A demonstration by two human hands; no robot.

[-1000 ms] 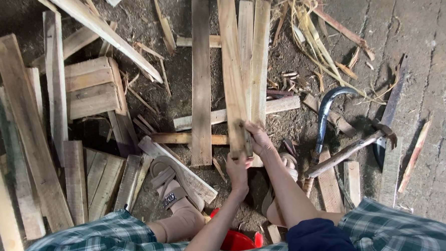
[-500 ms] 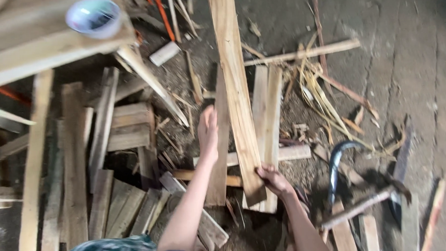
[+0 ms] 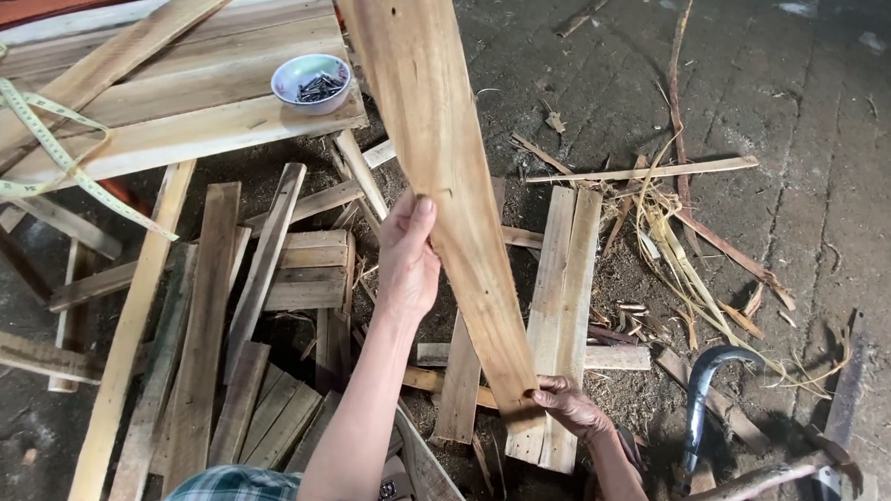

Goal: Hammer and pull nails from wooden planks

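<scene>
The person has a long, pale brown wooden plank [image 3: 442, 170] lifted clear of the floor, running from the top edge of the view down toward the body, tilted slightly to the right at its lower end. The left hand [image 3: 406, 257] presses against the plank's left edge about halfway along, thumb up on the face, fingers wrapped behind it. The right hand [image 3: 569, 405] grips the plank's near end, fingers [image 3: 547, 396] curled tight around the bottom corner. Below lies a scatter of short wooden slats [image 3: 268, 318] on the dirty grey floor [image 3: 842, 163], some side by side, some crossed. Just right of the held plank's lower half, two light planks [image 3: 559, 316] lie flat together. At the upper left sits a rough wooden tabletop [image 3: 159, 103] of wide boards; near its front right corner stands a small pale blue bowl of dark nails [image 3: 311, 83], and a yellow-green measuring tape [image 3: 50, 148] trails over its left side and off the front edge. Down in the lower right corner, a curved dark metal hook-shaped tool [image 3: 702, 390] rests on the floor among dry straw [image 3: 665, 241] and splinters, well apart from both hands.
</scene>
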